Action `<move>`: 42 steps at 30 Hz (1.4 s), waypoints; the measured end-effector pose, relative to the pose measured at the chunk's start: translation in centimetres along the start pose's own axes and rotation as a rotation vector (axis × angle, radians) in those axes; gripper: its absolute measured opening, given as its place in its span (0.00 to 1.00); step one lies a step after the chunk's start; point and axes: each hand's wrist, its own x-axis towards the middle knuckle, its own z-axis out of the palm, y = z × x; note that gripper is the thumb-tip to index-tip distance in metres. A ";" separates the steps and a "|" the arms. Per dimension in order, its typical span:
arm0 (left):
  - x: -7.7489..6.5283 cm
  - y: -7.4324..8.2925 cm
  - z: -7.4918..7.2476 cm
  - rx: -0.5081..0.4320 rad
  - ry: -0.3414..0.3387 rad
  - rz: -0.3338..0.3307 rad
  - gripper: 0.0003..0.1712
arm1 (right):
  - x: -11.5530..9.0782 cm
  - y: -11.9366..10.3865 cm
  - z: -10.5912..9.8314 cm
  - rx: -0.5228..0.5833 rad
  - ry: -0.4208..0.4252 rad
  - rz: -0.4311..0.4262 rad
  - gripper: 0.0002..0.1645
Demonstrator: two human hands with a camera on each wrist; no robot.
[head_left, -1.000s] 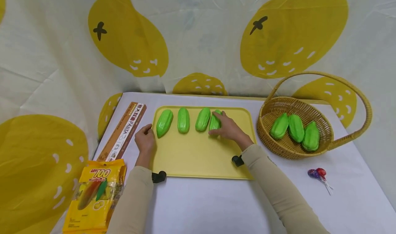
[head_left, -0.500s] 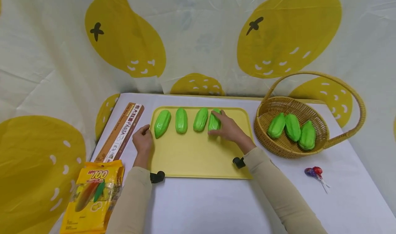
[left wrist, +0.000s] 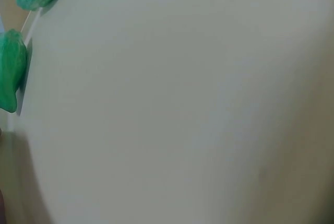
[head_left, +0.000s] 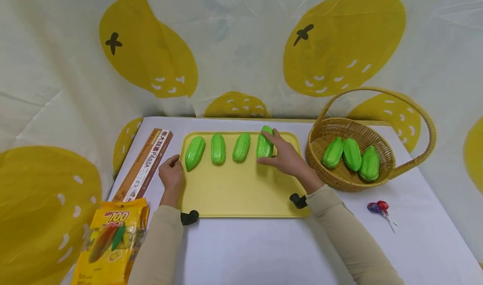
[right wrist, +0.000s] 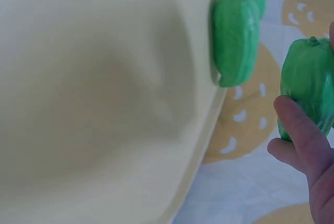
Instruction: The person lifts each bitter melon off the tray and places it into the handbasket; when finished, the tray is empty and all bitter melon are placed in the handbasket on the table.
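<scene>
Pinched between the thumb and fingers of my right hand (head_left: pixel 287 156) is a green, ridged star fruit (head_left: pixel 264 144), over the right part of the yellow tray (head_left: pixel 234 193). In the right wrist view this star fruit (right wrist: pixel 305 80) appears raised, with fingers (right wrist: pixel 305 135) along its side. Three more lie in a row near the tray's back rim: a left one (head_left: pixel 195 153), a middle one (head_left: pixel 218 149) and a right one (head_left: pixel 241 147). My left hand (head_left: pixel 171 177) grips the tray's left rim with curled fingers, partly hidden from the head view.
Right of the tray stands a wicker basket (head_left: pixel 328 179) with a tall handle, holding three star fruits (head_left: pixel 351 154). Two lollipops (head_left: pixel 381 209) lie in front of it. On the left are a long pasta box (head_left: pixel 145 163) and a yellow candy bag (head_left: pixel 111 243). A patterned curtain (head_left: pixel 241 46) hangs behind.
My right hand has lifted the rightmost star fruit and shifted it to the right, widening the gap to its neighbour. The left hand stays at the tray rim. The head view has drifted slightly.
</scene>
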 end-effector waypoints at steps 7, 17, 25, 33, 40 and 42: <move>-0.1 0.0 -0.1 0.003 -0.004 -0.001 0.20 | -1.5 -0.1 -1.5 0.017 0.022 -0.008 0.58; -0.1 0.1 -0.5 0.014 0.002 -0.003 0.21 | -3.3 0.8 -4.2 0.045 0.075 0.039 0.58; -0.1 0.2 -0.6 0.010 0.000 0.012 0.21 | -4.5 1.7 -5.9 -0.002 0.138 0.066 0.57; 0.0 0.0 -0.4 0.008 -0.007 -0.006 0.21 | -6.0 2.7 -7.5 -0.005 0.154 0.145 0.58; -0.1 0.3 -0.3 0.013 -0.023 -0.003 0.21 | -7.4 5.0 -9.0 0.002 0.209 0.208 0.58; -0.3 0.4 -0.2 0.016 -0.024 -0.005 0.21 | -7.6 5.7 -9.4 -0.021 0.225 0.212 0.59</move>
